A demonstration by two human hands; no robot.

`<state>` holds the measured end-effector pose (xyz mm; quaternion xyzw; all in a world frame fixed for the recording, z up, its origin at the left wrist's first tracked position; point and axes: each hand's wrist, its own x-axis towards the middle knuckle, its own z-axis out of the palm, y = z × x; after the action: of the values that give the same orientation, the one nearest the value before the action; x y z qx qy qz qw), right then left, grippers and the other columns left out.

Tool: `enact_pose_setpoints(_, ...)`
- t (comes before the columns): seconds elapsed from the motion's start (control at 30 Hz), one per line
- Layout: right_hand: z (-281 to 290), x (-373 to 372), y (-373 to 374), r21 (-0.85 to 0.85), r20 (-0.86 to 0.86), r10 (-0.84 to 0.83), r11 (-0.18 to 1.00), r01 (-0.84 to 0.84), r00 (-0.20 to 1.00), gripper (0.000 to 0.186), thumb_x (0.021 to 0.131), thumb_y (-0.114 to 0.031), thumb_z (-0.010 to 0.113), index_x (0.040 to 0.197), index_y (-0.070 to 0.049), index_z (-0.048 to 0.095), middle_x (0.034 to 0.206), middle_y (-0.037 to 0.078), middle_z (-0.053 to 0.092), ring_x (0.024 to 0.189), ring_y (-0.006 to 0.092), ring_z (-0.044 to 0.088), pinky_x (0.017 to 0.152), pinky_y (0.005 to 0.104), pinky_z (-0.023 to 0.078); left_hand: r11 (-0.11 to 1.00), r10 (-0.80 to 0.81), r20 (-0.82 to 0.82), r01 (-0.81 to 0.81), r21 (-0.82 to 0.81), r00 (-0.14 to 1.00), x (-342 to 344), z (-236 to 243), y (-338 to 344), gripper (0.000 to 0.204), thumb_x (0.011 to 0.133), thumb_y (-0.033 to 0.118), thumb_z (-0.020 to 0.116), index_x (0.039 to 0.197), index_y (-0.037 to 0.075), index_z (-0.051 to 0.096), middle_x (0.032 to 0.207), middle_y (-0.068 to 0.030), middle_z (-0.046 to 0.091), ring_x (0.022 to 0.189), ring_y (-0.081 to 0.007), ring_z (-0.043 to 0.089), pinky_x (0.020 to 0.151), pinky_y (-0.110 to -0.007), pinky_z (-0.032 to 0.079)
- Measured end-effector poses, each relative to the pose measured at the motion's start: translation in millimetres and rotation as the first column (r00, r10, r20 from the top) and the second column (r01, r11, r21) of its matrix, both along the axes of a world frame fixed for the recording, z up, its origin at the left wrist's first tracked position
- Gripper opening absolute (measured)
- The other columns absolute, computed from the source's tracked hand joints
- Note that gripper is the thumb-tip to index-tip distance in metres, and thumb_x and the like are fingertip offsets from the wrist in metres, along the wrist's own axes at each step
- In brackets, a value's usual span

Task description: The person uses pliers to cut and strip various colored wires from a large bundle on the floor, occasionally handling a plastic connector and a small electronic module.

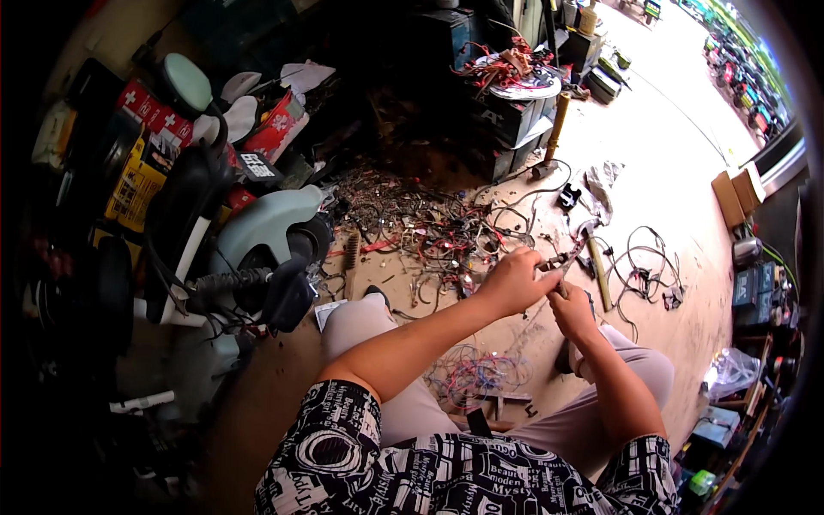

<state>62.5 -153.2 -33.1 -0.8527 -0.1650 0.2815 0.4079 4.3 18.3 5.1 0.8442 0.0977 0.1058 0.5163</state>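
Note:
Both hands meet in front of my knees, closed. My left hand (513, 281) pinches a small dark piece (556, 259), perhaps a cable end or connector; it is too small to name. My right hand (573, 311) is wrapped round a slim metal hand tool (566, 268), which points up and away past the left fingertips. The fingers hide most of the tool, so its kind cannot be made out. Just beyond the hands, on the floor, lies a hammer (598, 270) with a yellowish handle.
A wide heap of cut wires and scraps (429, 219) covers the floor ahead. Thin coloured wires (481, 373) lie between my legs. Looped black cable (644, 266) is at the right. Scooter parts (266, 223) crowd the left; batteries (511, 116) stand at the back, with red wires on top.

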Motion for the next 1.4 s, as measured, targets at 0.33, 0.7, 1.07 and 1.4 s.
enact_pose_setpoints(0.33, 3.7, -3.5, -5.2, 0.073, 0.058, 0.021, 0.997, -0.025, 0.998, 0.032, 0.089, -0.024, 0.059, 0.066, -0.003, 0.05, 0.056, -0.002, 0.045, 0.052, 0.0075, 0.037, 0.047, 0.0277, 0.03, 0.996, -0.057, -0.021, 0.055, -0.066, 0.998, 1.0, 0.8, -4.3, 0.029, 0.075, 0.027, 0.072, 0.075, -0.001, 0.065, 0.065, -0.0155, 0.059, 0.057, -0.0256, 0.056, 0.056, -0.035, 0.044)
enact_pose_setpoints(0.7, 3.4, -2.8, -3.5, -0.143, 0.297, 0.017, 0.989, 0.026, 0.955, 0.033, 0.086, -0.025, 0.057, 0.07, 0.004, 0.058, 0.061, 0.025, 0.053, 0.055, 0.0391, 0.053, 0.055, 0.0453, 0.041, 0.99, 0.085, -0.001, -0.085, -0.112, 0.996, 3.4, -24.1, -17.6, 0.035, 0.075, 0.027, 0.074, 0.062, -0.001, 0.058, 0.05, -0.0141, 0.049, 0.043, -0.0172, 0.043, 0.045, -0.034, 0.036)
enact_pose_setpoints(1.07, -3.5, 19.8, 7.8, -0.056, -0.132, -0.179, 0.983, 0.173, 0.975, 0.028, 0.085, -0.029, 0.055, 0.08, -0.002, 0.06, 0.066, 0.013, 0.059, 0.054, 0.0268, 0.057, 0.051, 0.0369, 0.045, 0.837, -0.119, -0.11, 0.04, -0.546, 0.987, 10.4, -23.1, -20.2, 0.032, 0.097, 0.026, 0.039, 0.1, 0.001, 0.059, 0.071, -0.0013, 0.053, 0.059, -0.0107, 0.048, 0.053, -0.028, 0.041)
enact_pose_setpoints(1.4, 11.3, 2.6, 12.3, 0.148, -0.89, -0.077, 0.884, 0.444, 0.449, 0.039, 0.094, -0.043, 0.048, 0.086, -0.005, 0.054, 0.063, 0.001, 0.048, 0.05, 0.015, 0.046, 0.039, 0.0312, 0.039, 0.145, 0.051, 0.135, 0.126, -0.981, 0.99, 19.4, 23.5, 10.6, 0.05, 0.099, 0.046, 0.034, 0.072, 0.006, 0.05, 0.059, 0.0025, 0.032, 0.049, -0.0089, 0.028, 0.046, -0.024, 0.024)
